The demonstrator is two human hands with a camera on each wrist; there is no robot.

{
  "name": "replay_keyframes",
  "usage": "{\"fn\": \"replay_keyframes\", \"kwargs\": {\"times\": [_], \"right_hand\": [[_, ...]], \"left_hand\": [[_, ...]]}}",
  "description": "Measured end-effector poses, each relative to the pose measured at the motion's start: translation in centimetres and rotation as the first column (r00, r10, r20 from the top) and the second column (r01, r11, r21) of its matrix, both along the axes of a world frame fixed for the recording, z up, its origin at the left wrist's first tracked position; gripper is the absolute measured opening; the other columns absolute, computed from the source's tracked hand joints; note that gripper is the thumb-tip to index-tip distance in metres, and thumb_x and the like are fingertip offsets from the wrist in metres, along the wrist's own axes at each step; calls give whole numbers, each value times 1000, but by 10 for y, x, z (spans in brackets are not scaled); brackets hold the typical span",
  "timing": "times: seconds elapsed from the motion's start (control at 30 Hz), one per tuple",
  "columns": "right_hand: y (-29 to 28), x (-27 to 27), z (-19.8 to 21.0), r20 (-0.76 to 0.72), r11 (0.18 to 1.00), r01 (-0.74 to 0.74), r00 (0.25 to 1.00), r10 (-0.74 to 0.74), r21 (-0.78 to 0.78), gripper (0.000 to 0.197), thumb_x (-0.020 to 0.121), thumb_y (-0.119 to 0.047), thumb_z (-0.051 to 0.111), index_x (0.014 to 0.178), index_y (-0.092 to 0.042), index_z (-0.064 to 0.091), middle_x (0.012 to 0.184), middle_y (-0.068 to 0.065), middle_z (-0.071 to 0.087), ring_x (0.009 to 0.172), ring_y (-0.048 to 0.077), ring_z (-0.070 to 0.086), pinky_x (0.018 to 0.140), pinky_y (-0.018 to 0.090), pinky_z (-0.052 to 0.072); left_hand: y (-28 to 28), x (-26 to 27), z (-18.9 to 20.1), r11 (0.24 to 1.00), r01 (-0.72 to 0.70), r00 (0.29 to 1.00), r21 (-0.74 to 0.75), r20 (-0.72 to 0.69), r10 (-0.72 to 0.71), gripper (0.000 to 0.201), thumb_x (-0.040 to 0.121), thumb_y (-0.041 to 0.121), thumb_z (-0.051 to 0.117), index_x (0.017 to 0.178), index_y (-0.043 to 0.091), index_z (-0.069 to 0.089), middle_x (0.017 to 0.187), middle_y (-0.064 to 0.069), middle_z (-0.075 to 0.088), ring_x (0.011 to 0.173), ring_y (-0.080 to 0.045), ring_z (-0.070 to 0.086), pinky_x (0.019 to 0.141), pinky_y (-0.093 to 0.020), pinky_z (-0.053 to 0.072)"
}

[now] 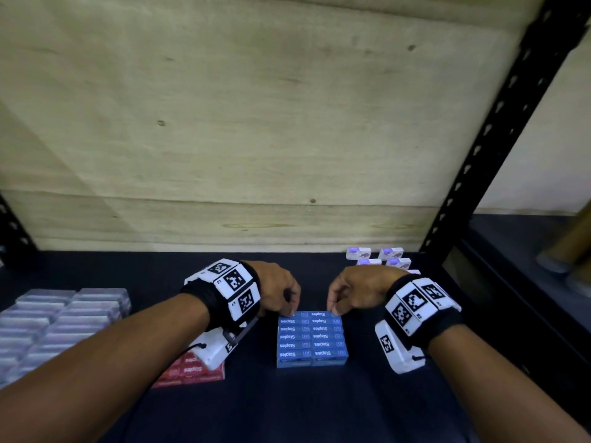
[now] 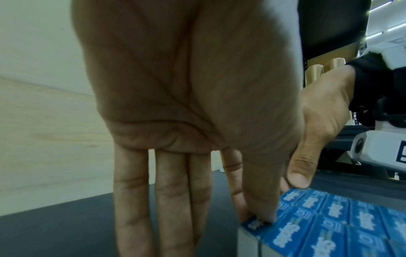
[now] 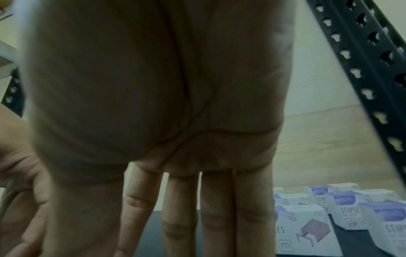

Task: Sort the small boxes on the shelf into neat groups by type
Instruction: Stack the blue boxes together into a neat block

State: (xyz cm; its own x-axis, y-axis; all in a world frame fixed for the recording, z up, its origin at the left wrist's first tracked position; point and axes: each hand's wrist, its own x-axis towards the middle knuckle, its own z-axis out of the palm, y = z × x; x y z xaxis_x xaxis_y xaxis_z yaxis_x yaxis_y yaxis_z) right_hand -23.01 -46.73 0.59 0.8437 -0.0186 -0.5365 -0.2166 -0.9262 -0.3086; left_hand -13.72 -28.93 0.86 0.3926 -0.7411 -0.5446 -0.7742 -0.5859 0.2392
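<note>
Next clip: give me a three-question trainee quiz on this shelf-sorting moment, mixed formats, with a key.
1. True or false: both hands are at the far edge of the blue boxes.
2. Which boxes lie partly under the left wrist? A) red B) white C) clear
3. Fill in: the white boxes stand at the shelf's back ____ corner.

Key: 1 true: left hand and right hand both touch the far row. 2 A, the red boxes. 3 right.
</note>
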Motion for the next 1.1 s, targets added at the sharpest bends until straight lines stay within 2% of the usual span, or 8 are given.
{"fn": "replay_keyframes", "kwargs": {"times": [0.1,0.53,0.67,0.77,0.8,0.87,0.97,1.1], "right_hand": [[-1,-1,0,5,1000,4,1000,-4,1,14,90,-27,69,103,-25,74,79,-21,63,85,0,57,96,26,44],[1,1,0,6,999,35,999,-35,17,16,89,-26,69,104,-24,74,85,-20,65,92,3,59,94,23,43],[-3,-2,0,15,992,102,995,-103,79,18,90,-29,68,107,-24,72,90,-15,67,89,3,58,90,23,44],[-12,-8,6,-18,967,168,986,-167,194,12,93,-27,66,103,-23,69,83,-8,64,81,10,59,81,30,50],[-18,-11,11,1,955,190,981,-195,228,11,94,-25,65,103,-22,68,82,-9,65,81,10,62,81,31,52],[-37,-17,23,96,940,229,961,-260,251,15,94,-23,64,108,-17,68,90,-5,71,86,14,68,84,32,54],[-79,-29,40,251,946,275,916,-312,172,10,91,-19,66,100,-19,70,92,3,76,85,24,72,82,36,56],[-125,-42,47,290,941,326,912,-289,-89,12,87,-17,69,83,-28,67,81,-7,70,78,11,64,77,24,50]], "left_hand": [[-1,-1,0,1000,-8,1000,-5,-3,8,12,93,35,62,102,29,67,79,17,59,73,-13,68,73,-23,52],[0,-2,-1,1000,-16,1000,-13,13,17,14,92,39,59,101,31,67,79,17,61,79,-18,73,77,-24,53],[-2,-6,3,998,-57,997,-12,47,57,28,94,52,49,109,34,65,99,9,66,70,-15,70,84,-26,50],[-8,-7,9,999,-33,992,4,122,32,40,98,55,40,122,29,60,122,3,60,61,-3,49,87,-26,41],[-12,-7,13,1000,-30,991,-1,131,30,43,99,55,38,125,27,58,125,2,58,63,-3,46,89,-27,40],[-21,-5,19,996,-73,992,-56,102,79,39,98,55,40,116,27,61,117,2,61,66,-7,58,93,-29,44],[-42,-2,25,972,-125,990,-201,34,135,28,94,52,51,95,26,63,84,7,64,72,-18,72,88,-33,54],[-80,-7,26,965,26,975,-261,222,34,23,90,48,57,103,31,65,95,10,64,85,-16,63,77,-29,50]]}}
